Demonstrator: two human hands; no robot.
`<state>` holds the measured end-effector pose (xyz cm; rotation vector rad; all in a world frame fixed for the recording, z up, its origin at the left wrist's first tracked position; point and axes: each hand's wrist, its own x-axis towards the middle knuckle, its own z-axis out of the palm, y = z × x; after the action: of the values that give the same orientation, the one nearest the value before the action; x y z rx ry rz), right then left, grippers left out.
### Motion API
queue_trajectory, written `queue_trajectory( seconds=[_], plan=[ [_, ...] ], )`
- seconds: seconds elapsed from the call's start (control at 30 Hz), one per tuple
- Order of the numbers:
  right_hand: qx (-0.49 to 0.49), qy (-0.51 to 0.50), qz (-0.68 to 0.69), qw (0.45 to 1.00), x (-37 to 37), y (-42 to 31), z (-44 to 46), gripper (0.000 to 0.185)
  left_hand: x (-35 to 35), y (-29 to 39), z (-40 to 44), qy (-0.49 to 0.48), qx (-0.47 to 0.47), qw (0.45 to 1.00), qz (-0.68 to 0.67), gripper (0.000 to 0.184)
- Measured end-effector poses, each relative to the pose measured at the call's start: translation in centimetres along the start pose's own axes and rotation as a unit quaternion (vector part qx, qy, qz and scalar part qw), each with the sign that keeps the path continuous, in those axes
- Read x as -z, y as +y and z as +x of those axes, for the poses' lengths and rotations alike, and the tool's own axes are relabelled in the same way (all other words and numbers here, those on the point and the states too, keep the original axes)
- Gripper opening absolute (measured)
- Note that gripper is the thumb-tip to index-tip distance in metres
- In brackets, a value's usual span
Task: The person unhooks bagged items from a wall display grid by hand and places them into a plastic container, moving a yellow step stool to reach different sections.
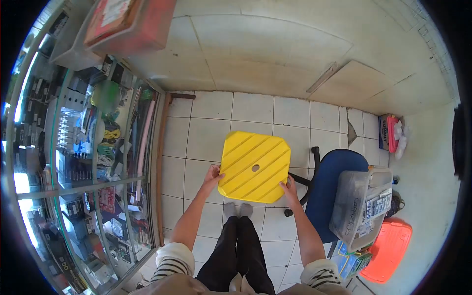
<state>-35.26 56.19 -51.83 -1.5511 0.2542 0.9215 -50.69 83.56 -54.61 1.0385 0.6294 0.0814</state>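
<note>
A yellow plastic stool (246,157) with a ribbed square top, cut corners and a small hole in its middle is in front of me, seen from above. My left hand (212,175) grips its left edge, the thumb on the top. On the opposite edge, near the lower right corner, my right hand (289,188) holds on in the same way. The fingers under both edges are partly hidden, and so are the stool's legs. Whether the stool stands on the floor or hangs above it, I cannot tell.
Left stands a glass display cabinet (160,162) full of electronic parts, with a red-and-clear bin (152,29) on top. A blue office chair (319,206) at right bears a clear plastic box (346,221). Beyond are an orange lid (393,250) and a carton (383,132) by the wall.
</note>
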Motion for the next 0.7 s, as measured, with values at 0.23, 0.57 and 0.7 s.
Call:
queue_trajectory(
  seconds=[0.23,0.57,0.7],
  plan=[
    [0.027,0.014,-0.020,0.999,0.9,1.5,1.0,0.055,-0.2,-1.8,0.0,0.027,0.037,0.999,0.013,0.026],
    [0.042,0.173,-0.319,0.931,1.6,3.8,-1.1,0.037,0.1,-4.1,-3.3,0.158,-0.114,0.857,0.478,0.025],
    [0.169,0.236,-0.349,0.891,2.2,5.0,-6.8,0.025,0.7,-3.0,-9.4,0.045,-0.091,0.896,0.432,0.023]
  ],
)
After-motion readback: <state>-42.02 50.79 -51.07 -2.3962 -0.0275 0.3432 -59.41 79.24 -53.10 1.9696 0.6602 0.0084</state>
